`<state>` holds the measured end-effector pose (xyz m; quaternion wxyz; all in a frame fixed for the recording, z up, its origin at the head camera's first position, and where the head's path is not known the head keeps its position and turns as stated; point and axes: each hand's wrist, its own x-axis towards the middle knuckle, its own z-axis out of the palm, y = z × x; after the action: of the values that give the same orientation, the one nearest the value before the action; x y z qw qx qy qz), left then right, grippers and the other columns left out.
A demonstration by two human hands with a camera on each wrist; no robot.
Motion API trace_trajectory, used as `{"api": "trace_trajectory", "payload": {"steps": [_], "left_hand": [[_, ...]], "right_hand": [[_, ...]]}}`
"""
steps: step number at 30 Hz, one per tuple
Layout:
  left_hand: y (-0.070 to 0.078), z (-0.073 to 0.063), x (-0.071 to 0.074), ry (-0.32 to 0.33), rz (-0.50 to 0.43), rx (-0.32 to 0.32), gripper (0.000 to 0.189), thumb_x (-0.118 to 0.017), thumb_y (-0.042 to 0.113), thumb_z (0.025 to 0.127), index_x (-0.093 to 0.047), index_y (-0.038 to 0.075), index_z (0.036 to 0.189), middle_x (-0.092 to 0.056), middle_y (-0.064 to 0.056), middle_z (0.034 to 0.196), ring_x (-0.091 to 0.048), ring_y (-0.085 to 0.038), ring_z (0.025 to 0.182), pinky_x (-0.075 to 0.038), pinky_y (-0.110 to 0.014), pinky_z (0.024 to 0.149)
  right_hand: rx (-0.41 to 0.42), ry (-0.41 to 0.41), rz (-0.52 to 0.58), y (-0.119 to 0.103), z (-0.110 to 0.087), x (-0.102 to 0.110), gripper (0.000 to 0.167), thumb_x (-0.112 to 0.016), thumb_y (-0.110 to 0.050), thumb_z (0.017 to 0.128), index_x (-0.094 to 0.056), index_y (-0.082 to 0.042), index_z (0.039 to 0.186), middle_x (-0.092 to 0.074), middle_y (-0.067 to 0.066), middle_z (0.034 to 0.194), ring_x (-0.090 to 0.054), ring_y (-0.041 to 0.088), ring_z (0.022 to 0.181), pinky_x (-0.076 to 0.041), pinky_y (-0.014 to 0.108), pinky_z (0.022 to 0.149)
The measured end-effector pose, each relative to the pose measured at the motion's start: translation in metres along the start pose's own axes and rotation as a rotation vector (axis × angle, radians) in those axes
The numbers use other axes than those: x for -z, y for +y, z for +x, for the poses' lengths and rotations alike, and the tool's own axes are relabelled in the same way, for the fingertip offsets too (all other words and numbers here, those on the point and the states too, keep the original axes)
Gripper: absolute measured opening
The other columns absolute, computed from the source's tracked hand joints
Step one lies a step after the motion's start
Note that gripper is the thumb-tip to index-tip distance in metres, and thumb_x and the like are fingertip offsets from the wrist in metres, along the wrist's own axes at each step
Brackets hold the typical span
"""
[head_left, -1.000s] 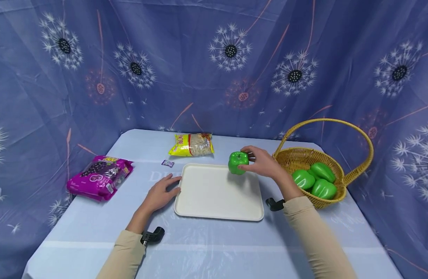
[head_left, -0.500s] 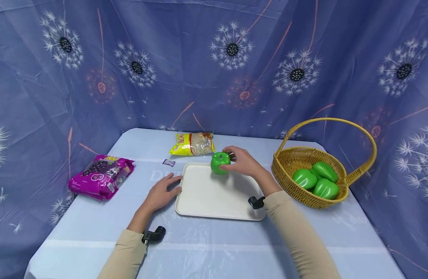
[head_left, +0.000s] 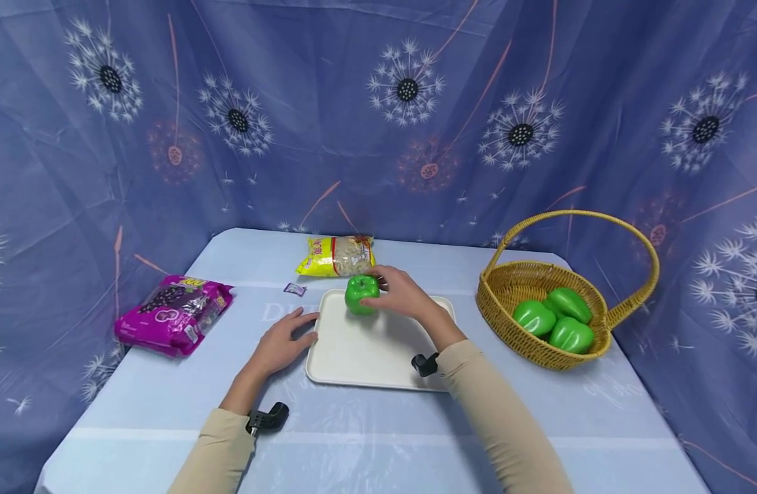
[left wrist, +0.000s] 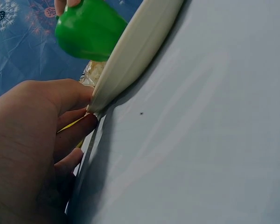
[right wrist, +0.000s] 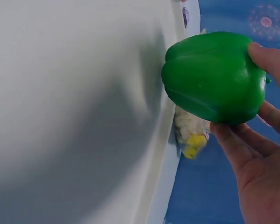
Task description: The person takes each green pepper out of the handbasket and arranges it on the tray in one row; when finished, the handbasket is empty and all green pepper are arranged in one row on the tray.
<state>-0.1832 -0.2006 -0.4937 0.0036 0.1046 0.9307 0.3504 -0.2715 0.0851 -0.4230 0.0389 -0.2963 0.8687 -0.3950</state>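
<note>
My right hand (head_left: 398, 293) pinches a shiny green bell pepper (head_left: 361, 296) between thumb and fingers, stem upward, above the back left part of a white tray (head_left: 378, 350). In the right wrist view the pepper (right wrist: 212, 77) casts a shadow on the tray (right wrist: 74, 84). Resting on the table, my left hand (head_left: 284, 343) touches the tray's left edge with thumb and fingertips. The left wrist view shows the left hand (left wrist: 32, 126) against the tray's rim (left wrist: 135, 46); the rim hides part of the pepper (left wrist: 88, 30).
A wicker basket (head_left: 496, 312) with a tall handle stands at right, holding several green peppers (head_left: 571, 335). Behind the tray lies a yellow and clear food bag (head_left: 337, 256). A small purple wrapped candy (head_left: 295, 289) is nearby. A purple bag (head_left: 175, 314) lies at left.
My right hand has carried the pepper leftward across the tray, from its back right side to its back left. The left hand has stayed at the tray's left edge.
</note>
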Motion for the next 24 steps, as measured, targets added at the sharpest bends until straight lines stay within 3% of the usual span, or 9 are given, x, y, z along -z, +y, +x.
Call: {"api": "trace_trajectory", "payload": {"steps": [18, 24], "left_hand": [[0.002, 0.000, 0.001, -0.007, -0.001, 0.010, 0.049, -0.061, 0.038, 0.092, -0.055, 0.022, 0.138, -0.035, -0.019, 0.150, -0.031, -0.044, 0.135, -0.025, -0.065, 0.104], [0.001, -0.001, 0.000, -0.012, -0.007, 0.016, 0.049, -0.061, 0.039, 0.092, -0.055, 0.023, 0.138, -0.035, -0.018, 0.150, -0.031, -0.044, 0.135, -0.025, -0.066, 0.103]], "right_hand": [[-0.021, 0.019, 0.037, -0.009, 0.013, -0.025, 0.070, -0.080, -0.035, 0.079, -0.052, -0.005, 0.136, -0.056, 0.005, 0.124, -0.058, 0.019, 0.108, -0.050, 0.034, 0.091], [-0.035, 0.057, 0.078, -0.010, 0.013, -0.031, 0.071, -0.079, -0.037, 0.080, -0.050, -0.011, 0.139, -0.053, 0.004, 0.131, -0.058, 0.020, 0.112, -0.049, 0.036, 0.094]]}}
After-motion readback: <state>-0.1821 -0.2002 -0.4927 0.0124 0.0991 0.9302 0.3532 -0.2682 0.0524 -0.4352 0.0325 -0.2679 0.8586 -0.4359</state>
